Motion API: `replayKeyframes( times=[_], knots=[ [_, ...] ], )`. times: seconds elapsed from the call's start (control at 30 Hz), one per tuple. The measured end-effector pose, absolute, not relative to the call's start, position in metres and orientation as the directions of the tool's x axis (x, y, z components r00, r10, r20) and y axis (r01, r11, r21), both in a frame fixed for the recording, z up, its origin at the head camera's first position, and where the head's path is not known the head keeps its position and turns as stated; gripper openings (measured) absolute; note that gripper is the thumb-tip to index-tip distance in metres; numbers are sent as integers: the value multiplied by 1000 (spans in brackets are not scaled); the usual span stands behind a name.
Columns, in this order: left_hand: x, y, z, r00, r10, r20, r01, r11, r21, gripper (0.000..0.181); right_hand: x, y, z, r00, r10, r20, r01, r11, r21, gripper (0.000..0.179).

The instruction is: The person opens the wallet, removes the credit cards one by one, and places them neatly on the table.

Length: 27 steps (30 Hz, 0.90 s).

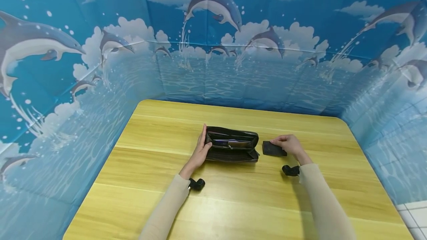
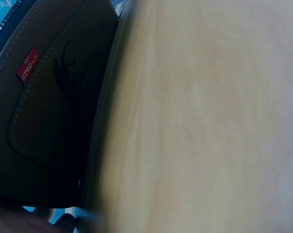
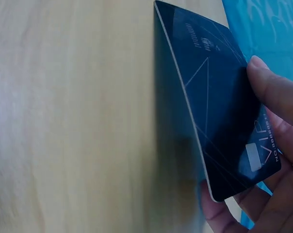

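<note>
A long dark zip-around wallet [image 1: 230, 155] lies open on the table, its compartments facing up with several cards or papers [image 1: 238, 144] in the middle slots. My left hand [image 1: 199, 153] grips its left end, the thumb over the edge. In the left wrist view, the wallet's outer side [image 2: 44, 121] shows stitching and a small red tag [image 2: 27, 65]. To the right of the wallet, my right hand [image 1: 291, 145] pinches a dark card [image 1: 271, 149] by its far edge. The right wrist view shows the tilted card [image 3: 204, 97] with "VIP" lettering and thin lines, thumb on its face.
A yellow wood-grain table [image 1: 230, 203] lies under both hands. Behind and beside it hangs a blue dolphin-print curtain [image 1: 207, 73]. Small black devices sit at the left wrist [image 1: 197, 184] and the right wrist [image 1: 290, 170].
</note>
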State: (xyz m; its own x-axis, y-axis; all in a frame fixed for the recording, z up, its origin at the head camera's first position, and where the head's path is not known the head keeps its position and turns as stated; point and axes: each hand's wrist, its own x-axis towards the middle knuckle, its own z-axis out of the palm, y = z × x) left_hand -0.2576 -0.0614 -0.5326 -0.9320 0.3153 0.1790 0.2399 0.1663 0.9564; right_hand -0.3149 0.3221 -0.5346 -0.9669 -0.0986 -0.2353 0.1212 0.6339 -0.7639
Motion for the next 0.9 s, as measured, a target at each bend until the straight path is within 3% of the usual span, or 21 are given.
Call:
replayKeyframes(
  times=[0.9],
  knots=[
    [-259, -62, -535, -933, 312, 182, 242, 166, 956, 66, -317, 311, -556, -986, 11, -168, 137, 628, -766, 37]
  ],
)
